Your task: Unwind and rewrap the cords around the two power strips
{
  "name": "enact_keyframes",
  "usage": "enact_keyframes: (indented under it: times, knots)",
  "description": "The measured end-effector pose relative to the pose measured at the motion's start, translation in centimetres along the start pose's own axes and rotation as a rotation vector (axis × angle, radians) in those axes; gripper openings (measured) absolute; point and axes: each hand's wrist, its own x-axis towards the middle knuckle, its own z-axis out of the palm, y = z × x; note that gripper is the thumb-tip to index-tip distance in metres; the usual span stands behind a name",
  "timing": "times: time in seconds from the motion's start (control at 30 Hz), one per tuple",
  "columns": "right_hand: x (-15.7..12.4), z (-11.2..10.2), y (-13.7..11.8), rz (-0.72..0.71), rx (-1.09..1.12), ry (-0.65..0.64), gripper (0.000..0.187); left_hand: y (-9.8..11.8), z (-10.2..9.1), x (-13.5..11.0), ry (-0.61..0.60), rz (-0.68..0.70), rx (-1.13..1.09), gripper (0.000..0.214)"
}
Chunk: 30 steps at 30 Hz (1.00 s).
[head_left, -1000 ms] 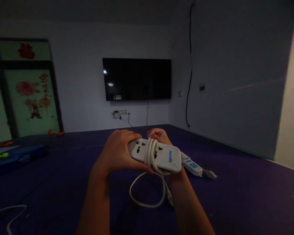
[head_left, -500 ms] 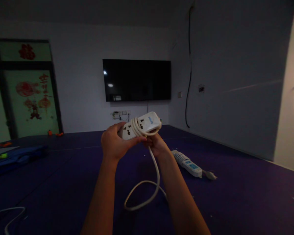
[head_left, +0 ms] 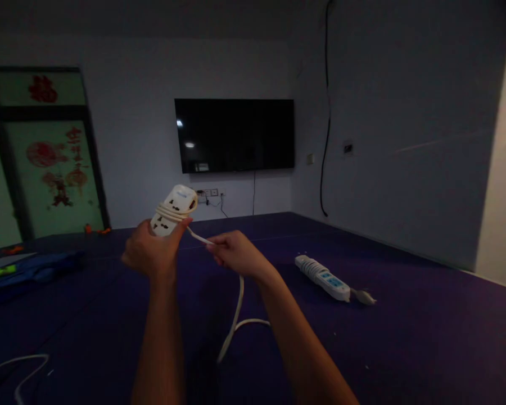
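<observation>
My left hand (head_left: 148, 252) is closed round the lower end of a white power strip (head_left: 174, 209), held up and tilted, with a few turns of its white cord wound about its middle. My right hand (head_left: 235, 254) pinches the free cord (head_left: 237, 304) just to the right of the strip. From there the cord hangs down between my forearms and curls on the dark purple floor (head_left: 405, 337).
A second white power strip (head_left: 322, 278) with blue switches and a wound cord lies on the floor to the right. A black TV (head_left: 235, 135) hangs on the far wall above wall sockets (head_left: 206, 194). Blue things (head_left: 29, 269) lie at left; another white cord (head_left: 17, 368) at bottom left.
The strip has moved up and to the left in my left hand. My right hand has come off the strip and now pulls the cord out to the right.
</observation>
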Motion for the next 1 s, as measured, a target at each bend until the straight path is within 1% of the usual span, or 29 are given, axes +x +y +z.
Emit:
enact_keyframes:
  times: [0.07,0.1,0.17,0.27,0.37,0.47,0.57,0.63,0.73,0.87,0.93,1.0]
  knots:
    - [0.0,0.8,-0.7,-0.149,-0.281,0.069,0.020,0.2,0.1,-0.3,0.009,0.026,0.076,0.077]
    - [-0.1,1.0,-1.0,-0.193,-0.400,0.114,0.021,0.4,0.1,-0.5,0.004,0.041,0.098,0.078]
    - [-0.4,0.9,-1.5,-0.227,-0.583,0.202,0.023,0.8,0.1,-0.9,-0.028,0.070,0.116,0.079]
    - [-1.0,-0.1,-1.9,-0.261,-0.721,0.314,0.022,1.5,0.3,-1.4,-0.121,0.116,0.081,0.081]
    - [-1.4,-1.4,-1.7,-0.310,-0.755,0.398,0.022,2.0,0.7,-1.7,-0.235,0.170,0.047,0.084]
    - [-1.6,-2.5,-1.5,-0.330,-0.737,0.445,0.021,2.4,1.0,-1.8,-0.398,0.237,0.057,0.087]
    - [-1.8,-3.5,-1.2,-0.308,-0.701,0.485,0.018,2.7,1.1,-2.0,-0.566,0.321,0.044,0.082]
    - [-2.0,-4.3,-1.0,-0.291,-0.703,0.500,0.017,2.9,1.1,-2.1,-0.637,0.378,0.033,0.083]
    - [-2.2,-5.2,-0.8,-0.302,-0.720,0.503,0.018,3.2,1.1,-2.4,-0.668,0.480,0.042,0.083]
    - [-2.4,-5.7,-0.6,-0.317,-0.696,0.493,0.017,3.0,1.4,-2.7,-0.717,0.637,0.013,0.079]
    - [-2.3,-5.8,-0.5,-0.313,-0.672,0.487,0.016,2.9,1.6,-2.8,-0.753,0.706,-0.032,0.084]
    - [-2.2,-6.0,-0.3,-0.308,-0.647,0.488,0.015,2.8,1.8,-3.0,-0.761,0.764,-0.063,0.093]
